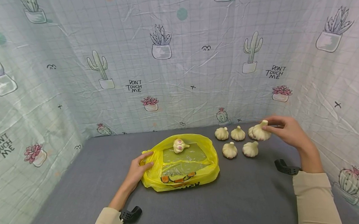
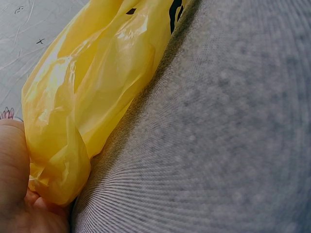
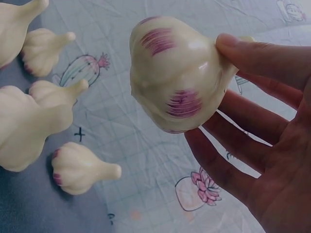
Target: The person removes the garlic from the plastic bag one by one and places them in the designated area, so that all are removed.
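A yellow plastic bag [image 1: 212, 172] lies on the grey table with its mouth spread upward. One garlic bulb [image 1: 179, 146] with purple patches is inside, near the back. My left hand [image 1: 137, 170] holds the bag's left side, its thumb and fingers about the gathered plastic [image 2: 60, 179]; part of that hold is hidden. At the right, my right hand [image 1: 288, 130] pinches a garlic bulb [image 3: 170, 73] by its stem end, lifted above the table. Nearest to it are more garlic bulbs, including one at the front right [image 1: 250, 149] and one partly behind the held bulb [image 1: 251, 133].
Left of these stand other garlic bulbs: one at the back left [image 1: 221, 133], one beside it [image 1: 238, 133] and one in front [image 1: 229, 150]. A cactus-printed cloth [image 1: 181, 75] hangs behind the grey table [image 1: 196, 211] and along both sides.
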A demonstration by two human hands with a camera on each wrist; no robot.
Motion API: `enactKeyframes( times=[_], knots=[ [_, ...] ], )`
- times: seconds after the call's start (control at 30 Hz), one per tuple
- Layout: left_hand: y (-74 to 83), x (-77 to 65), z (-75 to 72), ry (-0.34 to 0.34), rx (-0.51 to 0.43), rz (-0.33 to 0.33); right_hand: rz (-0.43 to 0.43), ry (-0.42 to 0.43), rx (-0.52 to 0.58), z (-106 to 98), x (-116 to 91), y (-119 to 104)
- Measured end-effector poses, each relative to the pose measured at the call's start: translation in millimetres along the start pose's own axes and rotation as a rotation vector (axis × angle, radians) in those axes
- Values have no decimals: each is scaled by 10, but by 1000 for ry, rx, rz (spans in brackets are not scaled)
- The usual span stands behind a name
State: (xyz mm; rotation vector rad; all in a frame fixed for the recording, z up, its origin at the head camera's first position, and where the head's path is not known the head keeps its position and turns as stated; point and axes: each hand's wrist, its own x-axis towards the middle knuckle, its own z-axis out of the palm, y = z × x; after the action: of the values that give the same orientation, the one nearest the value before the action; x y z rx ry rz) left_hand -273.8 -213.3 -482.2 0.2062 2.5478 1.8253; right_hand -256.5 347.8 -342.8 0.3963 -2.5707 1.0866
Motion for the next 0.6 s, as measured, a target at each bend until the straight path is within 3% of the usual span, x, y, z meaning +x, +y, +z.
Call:
enactKeyframes(
  times=[0.6],
  knots=[
    [-10, 16, -3, -6, -1, 4, 41, 13, -44, -16, 19, 150]
  ],
)
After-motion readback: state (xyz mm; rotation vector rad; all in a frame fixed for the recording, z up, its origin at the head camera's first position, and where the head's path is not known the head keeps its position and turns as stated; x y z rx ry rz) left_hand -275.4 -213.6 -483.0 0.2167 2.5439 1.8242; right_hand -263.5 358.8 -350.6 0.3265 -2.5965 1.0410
